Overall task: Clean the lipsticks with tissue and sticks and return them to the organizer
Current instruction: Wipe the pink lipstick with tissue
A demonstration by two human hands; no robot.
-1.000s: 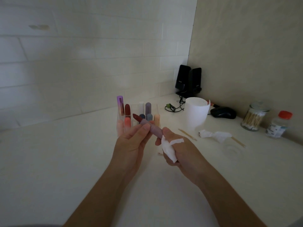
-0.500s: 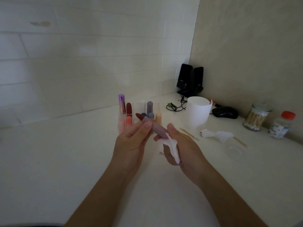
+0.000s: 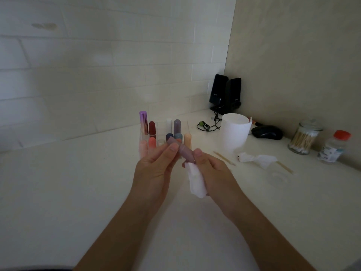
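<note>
A mauve lipstick tube (image 3: 182, 150) lies tilted between both hands in front of the organizer. My left hand (image 3: 156, 171) pinches its upper end with thumb and fingers. My right hand (image 3: 213, 173) grips the lower end with the thumb on top and also holds a folded white tissue (image 3: 196, 181) that hangs below. No red tip shows at the tube's top. The clear organizer (image 3: 162, 132) behind holds several lipsticks, among them a purple one (image 3: 143, 122) and a dark red one (image 3: 152, 127).
A white tissue roll (image 3: 234, 132) stands to the right, with a crumpled used tissue (image 3: 257, 158) and two wooden sticks (image 3: 224, 158) near it. A jar of cotton swabs (image 3: 303, 136), a red-capped bottle (image 3: 335, 146), a black mouse (image 3: 266, 132) and speakers (image 3: 224, 92) line the right wall.
The dark red lipstick tip seen at the tube's upper end earlier is no longer visible. Both hands stay on the tube, and the tissue now hangs lower from my right hand.
</note>
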